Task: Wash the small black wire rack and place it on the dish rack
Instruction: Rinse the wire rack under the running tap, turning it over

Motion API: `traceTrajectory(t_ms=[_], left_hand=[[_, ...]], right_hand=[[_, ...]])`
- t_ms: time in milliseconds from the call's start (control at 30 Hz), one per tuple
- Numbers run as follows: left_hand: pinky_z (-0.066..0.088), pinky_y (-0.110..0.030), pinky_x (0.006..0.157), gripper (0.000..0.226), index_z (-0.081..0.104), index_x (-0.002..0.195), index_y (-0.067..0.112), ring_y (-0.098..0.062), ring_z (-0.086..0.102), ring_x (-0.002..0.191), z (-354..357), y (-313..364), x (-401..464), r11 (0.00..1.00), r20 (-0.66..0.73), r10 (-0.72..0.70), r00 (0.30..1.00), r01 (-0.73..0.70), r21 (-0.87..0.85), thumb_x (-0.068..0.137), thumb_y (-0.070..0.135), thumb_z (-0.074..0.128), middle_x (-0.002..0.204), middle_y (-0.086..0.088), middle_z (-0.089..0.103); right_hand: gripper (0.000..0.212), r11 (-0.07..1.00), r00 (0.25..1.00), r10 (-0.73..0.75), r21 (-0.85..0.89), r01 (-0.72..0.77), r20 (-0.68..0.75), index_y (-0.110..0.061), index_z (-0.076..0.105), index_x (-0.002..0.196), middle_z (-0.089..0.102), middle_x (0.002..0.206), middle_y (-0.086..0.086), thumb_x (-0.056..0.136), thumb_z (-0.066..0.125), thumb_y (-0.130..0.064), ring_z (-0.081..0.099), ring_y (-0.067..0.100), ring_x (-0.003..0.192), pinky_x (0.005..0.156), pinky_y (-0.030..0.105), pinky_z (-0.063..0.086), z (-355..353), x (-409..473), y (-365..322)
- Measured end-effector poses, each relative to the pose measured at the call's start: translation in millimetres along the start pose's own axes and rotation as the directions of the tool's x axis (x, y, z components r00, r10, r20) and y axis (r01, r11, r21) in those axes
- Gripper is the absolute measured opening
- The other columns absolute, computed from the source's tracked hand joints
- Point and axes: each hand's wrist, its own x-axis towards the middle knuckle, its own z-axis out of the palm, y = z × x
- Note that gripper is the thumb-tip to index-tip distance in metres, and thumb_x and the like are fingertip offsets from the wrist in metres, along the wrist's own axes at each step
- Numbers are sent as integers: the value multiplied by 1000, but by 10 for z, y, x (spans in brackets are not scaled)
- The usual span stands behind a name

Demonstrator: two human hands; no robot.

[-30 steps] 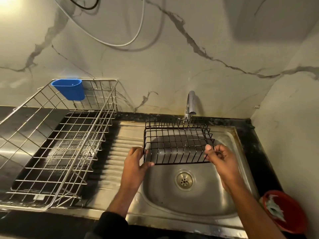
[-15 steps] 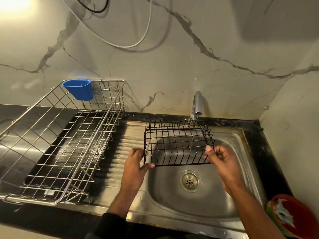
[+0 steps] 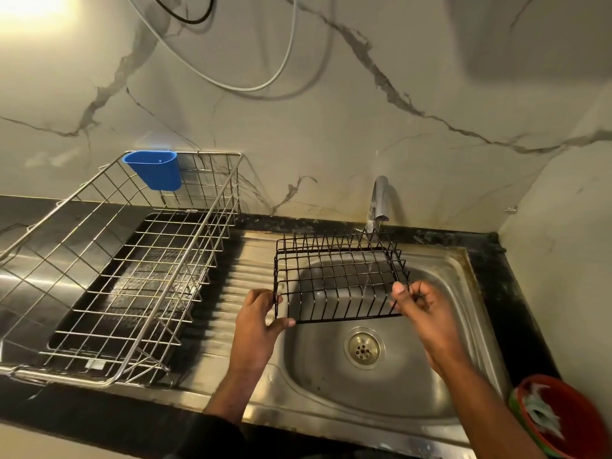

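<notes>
While water ran from the tap [image 3: 379, 207], both hands held the small black wire rack [image 3: 337, 276] above the sink [image 3: 390, 385].

Judging from the grip, the rack could have slipped into the basin, since wet thin wires were held only at the near corners; tilting it further under the stream might also have splashed the counter. The left hand [image 3: 256, 323] curled round the near-left corner, thumb under the lower edge. The right hand [image 3: 422, 309] pinched the near-right corner with bent fingers, forearm angled in from the right. The dish rack [image 3: 109, 270] stood apart at the left, with a blue cup [image 3: 154, 168] on its far rim.
</notes>
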Motion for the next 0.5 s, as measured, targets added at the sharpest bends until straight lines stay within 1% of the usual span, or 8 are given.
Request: traceTrajectory(t_ms=[100,200,300,433,467,500], left_hand=[[54,-30,92,43,69,100,13,-16,66,99,-26,12,-9,1000,0,-8,1000,8,20,65,11,94,105,12,58],[53,-26,91,43,68,97,16,-16,66,98,-52,41,-29,1000,-5,-17,1000,17,24,64,12,94,103,11,59],[54,-27,93,43,65,94,19,-16,67,98,-74,56,-55,1000,-6,-26,1000,26,13,62,12,95,103,9,60],[55,-30,93,42,69,95,11,-18,67,99,-98,34,-78,999,6,-44,999,44,21,62,14,95,103,8,61],[54,-28,93,43,70,96,11,-18,67,100,-101,30,-88,999,11,-40,999,40,25,62,16,95,103,8,61],[51,-22,93,43,71,97,12,-17,66,100,-102,35,-98,999,22,-36,999,35,35,62,18,95,104,8,61]], right_hand=[[47,1000,1000,-10,-13,11,10,1,57,85,70,86,19,83,70,-44,72,24,86,87,40,53,-11,23,11],[49,999,999,-32,-29,33,35,2,55,84,69,86,21,84,69,-46,72,26,86,87,43,54,-15,59,-10],[53,998,998,-47,-36,49,45,3,54,84,70,86,19,83,69,-48,71,27,86,88,44,54,-12,73,1],[55,999,998,-32,-30,33,48,6,55,86,71,91,20,81,69,-47,71,29,88,90,46,54,5,52,17],[53,999,999,-28,-33,30,45,5,55,86,71,90,20,82,69,-47,71,28,87,90,47,55,2,40,16],[51,999,999,-26,-36,28,40,3,56,86,71,90,20,83,69,-46,71,27,86,90,47,55,-4,33,17]])
